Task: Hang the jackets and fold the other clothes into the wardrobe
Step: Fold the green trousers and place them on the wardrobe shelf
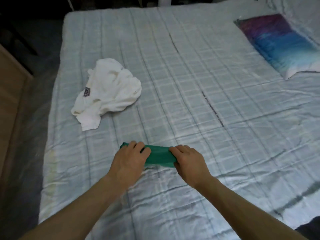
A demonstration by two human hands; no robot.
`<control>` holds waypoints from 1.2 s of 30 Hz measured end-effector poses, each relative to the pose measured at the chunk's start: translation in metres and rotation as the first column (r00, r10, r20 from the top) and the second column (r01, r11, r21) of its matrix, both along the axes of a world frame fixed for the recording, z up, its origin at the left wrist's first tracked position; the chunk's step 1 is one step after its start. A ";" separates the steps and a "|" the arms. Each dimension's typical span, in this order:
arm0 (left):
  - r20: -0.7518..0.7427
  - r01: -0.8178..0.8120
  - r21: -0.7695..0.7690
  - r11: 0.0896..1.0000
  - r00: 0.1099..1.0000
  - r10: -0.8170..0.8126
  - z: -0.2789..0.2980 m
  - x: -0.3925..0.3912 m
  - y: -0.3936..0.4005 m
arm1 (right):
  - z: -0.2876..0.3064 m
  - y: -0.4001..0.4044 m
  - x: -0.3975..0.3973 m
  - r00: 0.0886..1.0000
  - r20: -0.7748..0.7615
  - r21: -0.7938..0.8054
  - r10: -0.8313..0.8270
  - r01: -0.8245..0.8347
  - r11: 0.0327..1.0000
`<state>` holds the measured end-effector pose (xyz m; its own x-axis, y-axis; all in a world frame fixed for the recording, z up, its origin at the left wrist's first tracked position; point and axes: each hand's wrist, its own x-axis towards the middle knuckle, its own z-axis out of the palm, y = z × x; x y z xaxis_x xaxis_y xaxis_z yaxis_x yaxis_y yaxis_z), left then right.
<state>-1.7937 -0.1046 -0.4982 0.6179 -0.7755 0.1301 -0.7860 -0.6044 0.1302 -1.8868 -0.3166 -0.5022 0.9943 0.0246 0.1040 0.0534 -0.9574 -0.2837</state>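
Observation:
A small green garment, folded into a narrow bundle, lies on the bed near its front edge. My left hand grips its left end with curled fingers. My right hand grips its right end, thumb underneath. A crumpled white T-shirt with a dark printed badge lies unfolded farther back on the left of the bed, apart from both hands.
The bed carries a pale blue checked cover. A pillow with a purple-to-blue pattern lies at the back right. A brown wooden panel stands at the left beside a dark floor strip.

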 end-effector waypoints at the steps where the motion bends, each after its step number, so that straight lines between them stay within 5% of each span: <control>1: -0.002 -0.011 -0.008 1.000 1.000 0.011 0.018 0.000 0.004 | 0.019 0.002 0.001 1.000 -0.005 0.002 0.015 -0.015 1.000; 11: 0.136 -0.206 -0.133 0.970 0.965 0.223 0.195 -0.069 0.053 | 0.182 0.036 -0.029 0.965 0.240 0.109 0.105 -0.135 0.985; 18: 0.255 -0.379 -0.208 0.902 0.869 0.424 0.267 -0.131 0.090 | 0.249 0.059 -0.028 0.810 0.455 0.075 0.371 -0.450 0.890; 29: 0.430 -0.705 -0.161 0.691 0.580 0.692 0.345 -0.259 0.179 | 0.320 0.172 -0.038 0.464 0.549 0.030 0.695 -0.842 0.539; 36: 0.461 -0.900 -0.181 0.397 0.279 0.843 0.378 -0.372 0.241 | 0.353 0.292 -0.084 0.209 0.577 0.036 0.790 -0.972 0.230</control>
<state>-2.1656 0.1367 -0.1207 0.8263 0.1655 0.5383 0.2810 -0.9495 -0.1395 -1.9707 -0.0247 -0.1493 0.1726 0.7318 0.6593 0.9717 -0.0170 -0.2356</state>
